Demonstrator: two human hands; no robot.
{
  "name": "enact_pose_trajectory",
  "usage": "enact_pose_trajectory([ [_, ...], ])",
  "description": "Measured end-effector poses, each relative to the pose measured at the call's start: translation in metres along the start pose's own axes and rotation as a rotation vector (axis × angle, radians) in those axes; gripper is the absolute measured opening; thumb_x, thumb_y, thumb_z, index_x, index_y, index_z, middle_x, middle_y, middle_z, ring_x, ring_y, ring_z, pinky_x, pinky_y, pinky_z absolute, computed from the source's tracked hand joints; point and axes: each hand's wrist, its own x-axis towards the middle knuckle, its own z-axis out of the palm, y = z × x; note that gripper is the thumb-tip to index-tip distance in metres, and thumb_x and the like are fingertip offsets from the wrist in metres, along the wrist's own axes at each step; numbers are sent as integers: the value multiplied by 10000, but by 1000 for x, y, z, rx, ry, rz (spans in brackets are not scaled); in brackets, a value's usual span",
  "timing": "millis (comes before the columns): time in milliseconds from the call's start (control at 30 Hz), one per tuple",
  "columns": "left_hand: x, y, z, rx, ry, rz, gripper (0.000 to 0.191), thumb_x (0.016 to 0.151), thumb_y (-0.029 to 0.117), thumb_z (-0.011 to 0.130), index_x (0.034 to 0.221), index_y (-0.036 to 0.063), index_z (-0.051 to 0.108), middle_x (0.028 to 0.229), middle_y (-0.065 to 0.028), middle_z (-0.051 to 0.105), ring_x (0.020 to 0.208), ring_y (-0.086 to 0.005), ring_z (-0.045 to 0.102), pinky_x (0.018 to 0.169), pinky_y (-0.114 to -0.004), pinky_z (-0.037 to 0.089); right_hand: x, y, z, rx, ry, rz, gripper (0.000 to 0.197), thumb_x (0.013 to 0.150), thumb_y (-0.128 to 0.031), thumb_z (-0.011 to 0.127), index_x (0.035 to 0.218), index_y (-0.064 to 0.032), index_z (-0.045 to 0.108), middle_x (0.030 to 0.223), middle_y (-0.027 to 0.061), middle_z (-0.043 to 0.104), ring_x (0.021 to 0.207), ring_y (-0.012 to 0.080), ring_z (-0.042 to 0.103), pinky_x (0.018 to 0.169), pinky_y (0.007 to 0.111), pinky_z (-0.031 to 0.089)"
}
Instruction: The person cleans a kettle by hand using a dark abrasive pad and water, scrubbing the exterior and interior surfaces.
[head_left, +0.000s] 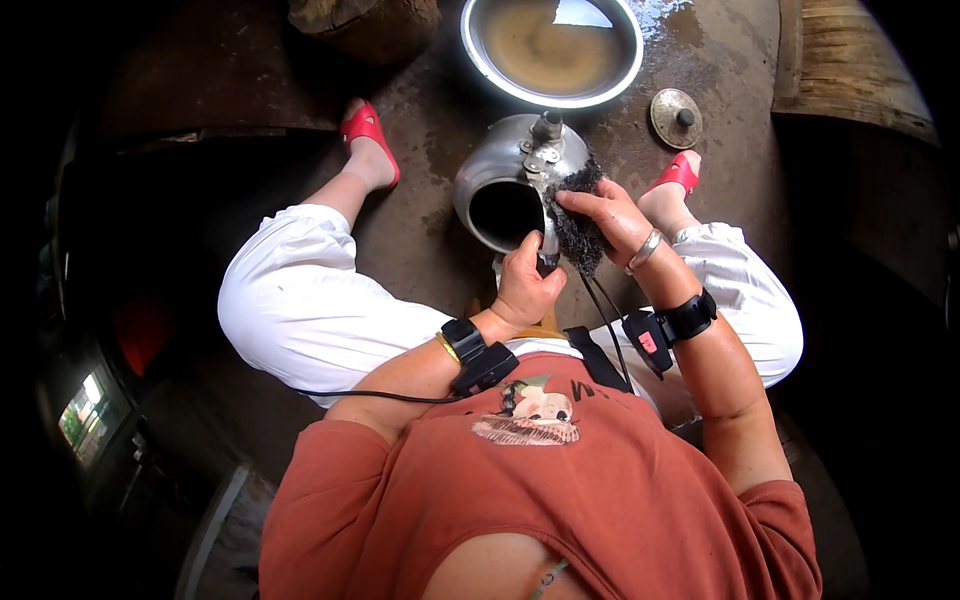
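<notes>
Between my knees is a metal kettle (491, 154), its round mouth open towards me and its short spout pointing away. My left hand (525, 283) is closed around the dark grip of the kettle's handle, near the rim of the mouth. A dark, shaggy scouring pad (583, 232) lies against the right side of the kettle, and my right hand (611, 217) holds it there with the thumb on top. The kettle's inside is too dark to make out.
A metal basin (636, 67) of brownish water stands beyond the kettle. A round lid (666, 120) with a black knob lies on the wet floor to the right. A wooden block (367, 26) is at the upper left, and wooden boards (851, 64) are at the upper right.
</notes>
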Motion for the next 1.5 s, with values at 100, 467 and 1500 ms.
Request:
enact_pose_trajectory([
  [100,-2,1,3,-60,34,17,215,698,27,624,869,10,494,680,-165,569,609,-340,573,568,-367,451,11,17,4,-111,36,-103,318,807,-105,673,1081,23,575,894,57,637,744,128,585,689,283,494],
  [467,-4,-1,-4,190,-19,42,211,723,1,616,870,-7,465,661,-153,526,539,-241,464,529,-316,414,44,11,-32,28,103,-44,209,831,-94,671,1010,-7,603,877,55,658,752,139,621,685,281,511],
  [1500,17,5,-2,38,-60,29,208,876,177,590,805,-9,528,632,-201,574,553,-373,560,521,-404,436,78,8,-14,-184,-4,-86,150,788,-70,727,893,6,652,813,35,657,689,111,594,624,270,486],
])
